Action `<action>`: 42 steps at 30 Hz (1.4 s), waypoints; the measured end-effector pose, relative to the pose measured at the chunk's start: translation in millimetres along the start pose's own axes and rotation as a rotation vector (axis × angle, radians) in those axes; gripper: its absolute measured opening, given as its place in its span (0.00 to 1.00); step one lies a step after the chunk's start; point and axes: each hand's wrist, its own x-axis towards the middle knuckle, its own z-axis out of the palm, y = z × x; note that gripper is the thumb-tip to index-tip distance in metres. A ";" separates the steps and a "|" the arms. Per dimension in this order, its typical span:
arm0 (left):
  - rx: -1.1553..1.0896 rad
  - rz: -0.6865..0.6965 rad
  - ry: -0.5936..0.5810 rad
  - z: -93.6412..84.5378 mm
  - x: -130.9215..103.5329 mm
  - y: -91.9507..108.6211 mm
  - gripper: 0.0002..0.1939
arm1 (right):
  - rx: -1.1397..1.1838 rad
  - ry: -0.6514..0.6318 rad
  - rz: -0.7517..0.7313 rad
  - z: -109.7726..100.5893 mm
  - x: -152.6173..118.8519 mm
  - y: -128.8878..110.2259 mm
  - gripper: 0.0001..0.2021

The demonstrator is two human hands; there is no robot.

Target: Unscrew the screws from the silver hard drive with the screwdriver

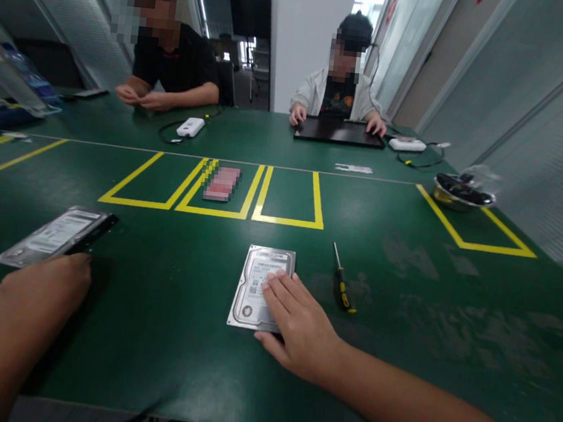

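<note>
On the tabletop (pixel 155 359) toward its near edge: hard drive (pixel 252 295), lying flat.
Right hand (pixel 299 327): fingers flat on it, thumb apart.
Left hand (pixel 44 290): curled at a second drive (pixel 55 231), fingertips hidden; pinching, cannot tell.

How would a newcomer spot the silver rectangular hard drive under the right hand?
On the green tabletop, look nearer than the yellow tape frames. Left of the black-and-yellow screwdriver, the silver rectangular hard drive with a white label lies partly under the right hand. Unlike the silver labelled slab at the left hand, it lies beside the screwdriver.
</note>
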 end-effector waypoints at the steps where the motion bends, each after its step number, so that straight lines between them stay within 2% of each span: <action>1: 0.004 0.018 -0.005 -0.6 0.6 0.3 0.28 | -0.001 0.000 -0.001 0.0 0.0 0.1 0.33; 8: 0.002 0.113 -0.010 -0.9 6.7 -0.2 0.26 | -0.008 -0.018 0.004 0.1 1.8 1.8 0.33; 21: 0.066 0.159 -0.037 -6.3 29.9 1.0 0.21 | -0.016 -0.032 -0.010 -0.2 -0.8 2.7 0.34; 27: 0.069 0.175 -0.030 0.6 39.4 -5.0 0.21 | -0.020 -0.032 -0.006 -0.3 -0.6 2.7 0.34; 36: 0.031 0.190 0.057 1.4 32.9 -11.2 0.19 | -0.005 -0.031 -0.009 -0.9 -0.9 2.4 0.34; 42: 0.010 0.185 0.049 0.2 35.8 -7.9 0.17 | -0.008 -0.036 -0.009 -1.6 -1.3 1.8 0.33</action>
